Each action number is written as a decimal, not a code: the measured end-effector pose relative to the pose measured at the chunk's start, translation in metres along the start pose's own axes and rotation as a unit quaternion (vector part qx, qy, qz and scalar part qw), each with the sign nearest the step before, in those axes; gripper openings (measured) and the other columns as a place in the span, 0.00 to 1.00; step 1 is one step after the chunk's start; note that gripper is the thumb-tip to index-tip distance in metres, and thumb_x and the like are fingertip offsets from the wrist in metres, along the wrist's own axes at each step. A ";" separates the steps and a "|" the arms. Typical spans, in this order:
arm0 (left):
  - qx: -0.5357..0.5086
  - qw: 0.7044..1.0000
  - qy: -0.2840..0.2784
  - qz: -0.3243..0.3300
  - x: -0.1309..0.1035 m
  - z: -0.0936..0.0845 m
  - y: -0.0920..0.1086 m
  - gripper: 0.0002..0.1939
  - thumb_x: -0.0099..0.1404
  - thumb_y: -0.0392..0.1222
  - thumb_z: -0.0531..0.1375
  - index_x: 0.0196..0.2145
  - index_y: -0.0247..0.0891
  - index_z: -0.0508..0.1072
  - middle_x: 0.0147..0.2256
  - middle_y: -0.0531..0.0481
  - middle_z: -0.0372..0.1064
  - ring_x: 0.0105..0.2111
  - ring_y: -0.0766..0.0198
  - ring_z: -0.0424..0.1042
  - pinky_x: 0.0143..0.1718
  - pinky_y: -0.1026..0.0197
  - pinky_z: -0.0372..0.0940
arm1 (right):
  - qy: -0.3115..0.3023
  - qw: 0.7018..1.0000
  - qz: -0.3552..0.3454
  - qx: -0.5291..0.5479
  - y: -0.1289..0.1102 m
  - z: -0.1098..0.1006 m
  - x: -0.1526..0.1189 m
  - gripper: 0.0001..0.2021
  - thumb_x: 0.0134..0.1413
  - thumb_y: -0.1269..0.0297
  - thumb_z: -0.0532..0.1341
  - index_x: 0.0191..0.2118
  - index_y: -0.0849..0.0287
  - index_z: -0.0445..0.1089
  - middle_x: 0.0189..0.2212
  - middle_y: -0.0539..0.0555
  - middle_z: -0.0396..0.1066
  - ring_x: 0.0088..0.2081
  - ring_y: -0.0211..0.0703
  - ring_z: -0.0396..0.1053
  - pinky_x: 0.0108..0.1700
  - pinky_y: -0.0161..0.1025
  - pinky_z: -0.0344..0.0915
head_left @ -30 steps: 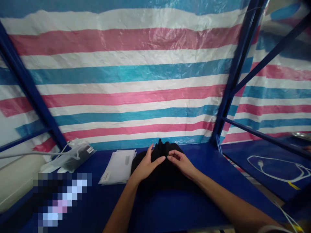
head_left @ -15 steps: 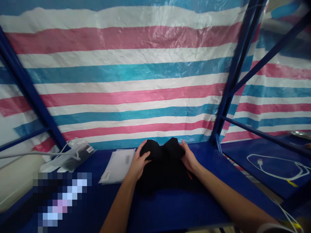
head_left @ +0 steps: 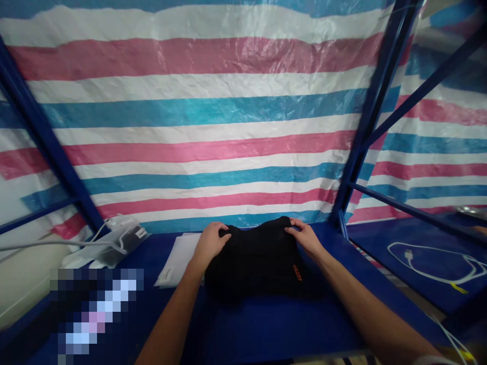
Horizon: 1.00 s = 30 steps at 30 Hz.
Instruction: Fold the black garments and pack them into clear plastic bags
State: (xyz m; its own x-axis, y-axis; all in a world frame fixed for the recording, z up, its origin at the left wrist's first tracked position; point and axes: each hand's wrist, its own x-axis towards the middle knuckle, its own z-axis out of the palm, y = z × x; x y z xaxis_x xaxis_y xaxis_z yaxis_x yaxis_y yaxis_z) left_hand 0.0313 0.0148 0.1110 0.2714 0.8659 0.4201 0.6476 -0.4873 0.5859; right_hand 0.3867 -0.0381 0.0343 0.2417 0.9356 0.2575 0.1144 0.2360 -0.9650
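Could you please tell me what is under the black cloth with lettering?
The black cloth lies over the blue tabletop, visible in front and to the right. Whatever is directly beneath is covered and cannot be seen.

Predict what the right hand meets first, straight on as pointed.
Past the black cloth it touches, the right hand likely meets the blue, white and pink striped plastic sheet; depth is unclear.

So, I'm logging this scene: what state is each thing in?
Black cloth: spread out, orange lettering showing
Left hand: gripping its far left corner
Right hand: gripping its far right corner
White sheets: stacked, slightly askew
White cable: loosely looped, visible plug free
Plastic bag: rumpled
Striped tarp: hanging, creased
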 end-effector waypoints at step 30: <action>0.053 0.962 -0.188 0.190 -0.074 -0.024 0.036 0.15 0.71 0.56 0.65 0.50 0.52 0.83 0.57 0.46 0.76 0.65 0.43 0.66 0.69 0.39 0.53 | -0.298 0.941 0.145 -0.065 -0.035 -0.059 -0.020 0.39 0.62 0.30 0.58 0.11 0.54 0.58 0.09 0.49 0.58 0.17 0.41 0.64 0.28 0.39 0.67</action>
State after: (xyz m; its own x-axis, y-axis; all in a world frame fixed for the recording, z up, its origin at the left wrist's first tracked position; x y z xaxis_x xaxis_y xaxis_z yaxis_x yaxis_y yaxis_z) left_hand 0.0174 -0.0698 0.1172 0.7284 0.6165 0.2990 0.5142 -0.7803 0.3561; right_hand 0.4348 -0.0803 0.0663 -0.2978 0.9462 -0.1269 0.2539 -0.0496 -0.9659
